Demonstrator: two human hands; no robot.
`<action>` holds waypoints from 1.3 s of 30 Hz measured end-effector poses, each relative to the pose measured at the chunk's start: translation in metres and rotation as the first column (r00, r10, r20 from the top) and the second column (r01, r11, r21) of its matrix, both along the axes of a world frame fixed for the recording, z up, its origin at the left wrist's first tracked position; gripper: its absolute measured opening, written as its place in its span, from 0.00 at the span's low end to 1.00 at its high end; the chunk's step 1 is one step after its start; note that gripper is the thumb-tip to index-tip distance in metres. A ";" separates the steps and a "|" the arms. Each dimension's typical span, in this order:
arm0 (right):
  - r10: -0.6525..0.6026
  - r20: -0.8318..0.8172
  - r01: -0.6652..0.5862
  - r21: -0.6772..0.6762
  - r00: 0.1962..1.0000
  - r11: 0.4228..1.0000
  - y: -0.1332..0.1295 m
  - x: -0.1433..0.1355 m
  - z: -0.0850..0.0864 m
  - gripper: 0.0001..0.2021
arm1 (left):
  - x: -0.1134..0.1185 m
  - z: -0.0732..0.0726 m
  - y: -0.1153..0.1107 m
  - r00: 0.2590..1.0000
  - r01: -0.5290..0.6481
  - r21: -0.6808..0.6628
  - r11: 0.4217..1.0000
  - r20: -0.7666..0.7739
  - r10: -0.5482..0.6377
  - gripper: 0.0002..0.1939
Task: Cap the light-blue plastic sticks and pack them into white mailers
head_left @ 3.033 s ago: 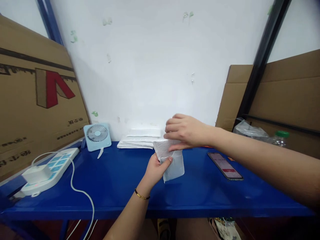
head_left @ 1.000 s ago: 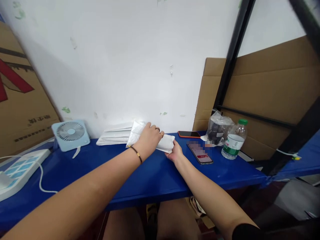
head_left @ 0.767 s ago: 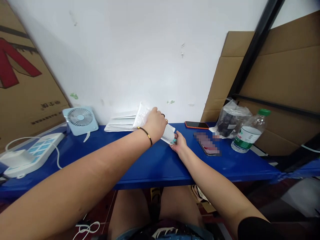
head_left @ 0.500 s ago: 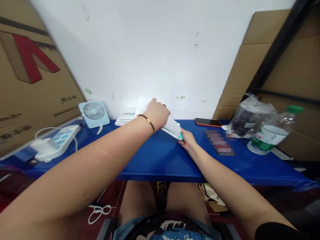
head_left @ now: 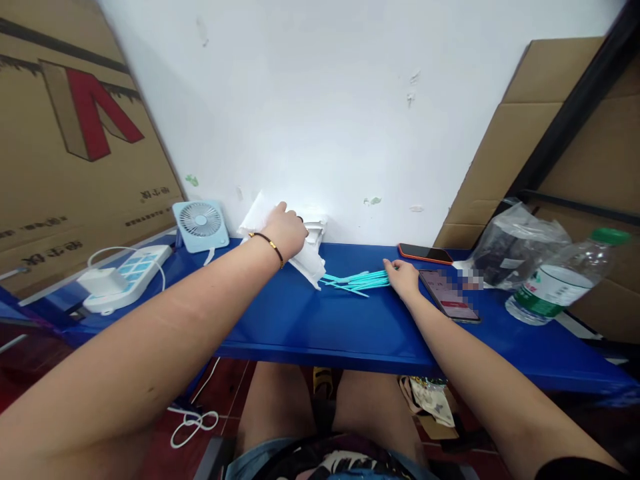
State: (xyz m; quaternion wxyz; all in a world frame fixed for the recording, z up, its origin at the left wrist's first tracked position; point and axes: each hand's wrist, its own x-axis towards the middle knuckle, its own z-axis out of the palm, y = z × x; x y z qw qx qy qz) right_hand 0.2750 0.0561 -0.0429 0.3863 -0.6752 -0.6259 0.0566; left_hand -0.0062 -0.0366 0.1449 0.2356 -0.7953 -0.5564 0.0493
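My left hand (head_left: 285, 235), a dark bracelet at its wrist, is closed on a white bag (head_left: 309, 263), tilted above the blue table. Turquoise thin sticks (head_left: 356, 281) in a loose bunch lie between the bag's lower end and my right hand (head_left: 404, 277). The fingers of that hand are closed round the sticks' right ends. Some left tips touch or lie just by the bag's mouth, and one stick angles away from the others. Behind my left hand stands a white stack (head_left: 316, 229), partly hidden.
On the left of the blue table (head_left: 310, 327) are a light blue fan (head_left: 201, 223) and a power strip (head_left: 145, 270) with a plug. To the right are an orange-edged phone (head_left: 425, 253), a second phone (head_left: 450, 293), a clear plastic bag (head_left: 515, 243) and a water bottle (head_left: 555, 287).
My right hand has moved right, drawing the turquoise sticks out of the white bag. My left hand has shifted left with the bag. The view has turned slightly.
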 end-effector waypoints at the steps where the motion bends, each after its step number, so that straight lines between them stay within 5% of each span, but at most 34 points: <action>1: 0.017 0.049 -0.017 0.003 0.999 1.000 -0.001 -0.003 0.000 0.22 | -0.001 0.005 -0.002 1.000 -0.002 0.029 1.000 -0.015 0.002 0.04; 7: 0.057 0.184 -0.038 -0.105 0.981 0.994 -0.009 -0.016 0.000 0.23 | -0.023 0.030 0.001 0.990 -0.134 0.042 0.990 -0.038 0.136 0.16; 14: 0.106 0.307 -0.078 -0.101 0.946 0.992 -0.010 -0.017 -0.001 0.22 | -0.069 0.034 0.016 0.936 -0.350 -0.129 0.928 -0.024 0.350 0.38; 18: 0.140 0.298 -0.122 -0.080 0.944 0.989 -0.008 -0.018 -0.002 0.22 | -0.103 0.015 0.021 0.897 -0.436 -0.198 0.878 -0.024 0.441 0.47; 22: 0.220 0.239 -0.206 -0.083 0.946 0.975 -0.009 -0.017 0.002 0.23 | -0.119 -0.025 0.021 0.874 -0.467 -0.291 0.835 -0.008 0.486 0.58; 24: 0.296 0.215 -0.280 -0.100 0.931 0.955 -0.012 -0.010 0.008 0.24 | -0.109 -0.045 0.021 0.871 -0.445 -0.328 0.833 0.056 0.488 0.67; 26: 0.435 0.210 -0.411 -0.148 0.876 0.900 -0.018 0.002 0.016 0.27 | -0.085 -0.063 0.023 0.907 -0.282 -0.407 0.869 0.182 0.380 0.67; 29: 0.687 0.221 -0.604 -0.342 0.693 0.719 -0.028 0.023 0.024 0.48 | -0.031 -0.094 0.028 0.881 0.133 -0.516 0.846 0.452 0.137 0.55; 31: 0.762 0.219 -0.616 -0.474 0.609 0.629 -0.032 0.030 0.025 0.59 | 0.006 -0.118 0.033 0.848 0.211 -0.519 0.828 0.519 0.109 0.51; 35: 0.725 0.280 -0.547 -0.502 0.630 0.670 -0.037 0.016 0.013 0.55 | 0.051 -0.159 0.046 0.802 0.243 -0.492 0.836 0.586 0.112 0.47; 39: 0.692 0.317 -0.532 -0.461 0.648 0.710 -0.047 -0.018 -0.002 0.48 | 0.056 -0.167 0.054 0.724 0.419 -0.454 0.786 0.690 0.012 0.42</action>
